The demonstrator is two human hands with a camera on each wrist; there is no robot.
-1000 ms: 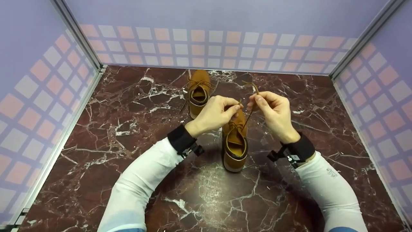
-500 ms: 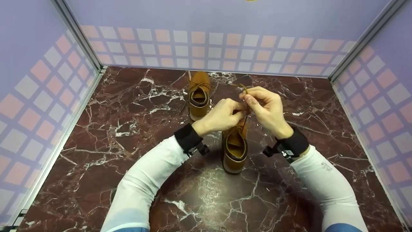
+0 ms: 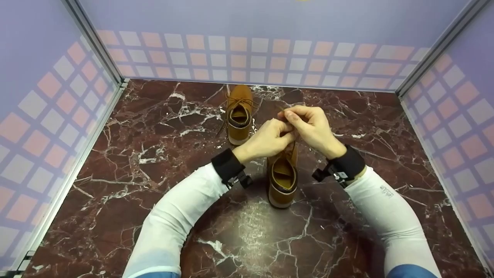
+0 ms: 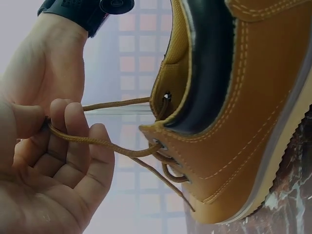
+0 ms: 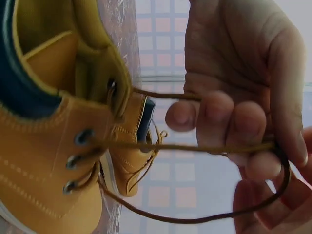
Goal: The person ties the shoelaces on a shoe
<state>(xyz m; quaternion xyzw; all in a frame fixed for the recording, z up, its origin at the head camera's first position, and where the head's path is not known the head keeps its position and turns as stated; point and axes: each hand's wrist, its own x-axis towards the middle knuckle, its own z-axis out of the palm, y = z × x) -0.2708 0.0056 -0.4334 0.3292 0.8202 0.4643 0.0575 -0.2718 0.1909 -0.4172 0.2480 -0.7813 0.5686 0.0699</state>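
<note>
A tan lace-up shoe stands on the dark marbled surface, toe pointing away, its front partly hidden by the hands. My left hand pinches one brown shoelace, which runs taut from the top eyelets. Close beside it over the shoe's front, my right hand pinches the other lace between thumb and forefinger. In the right wrist view a length of lace loops below the right fingers. The two hands overlap in the head view, so the crossing of the laces there is hidden.
A second tan shoe, its laces tied in a bow, stands farther back to the left, near the rear wall. Pale walls with a checked band enclose the marbled surface at the back and both sides.
The hands have come together: the left has shifted right, the right has moved left. The loose lace end above the right hand has swung left and now shows less.
</note>
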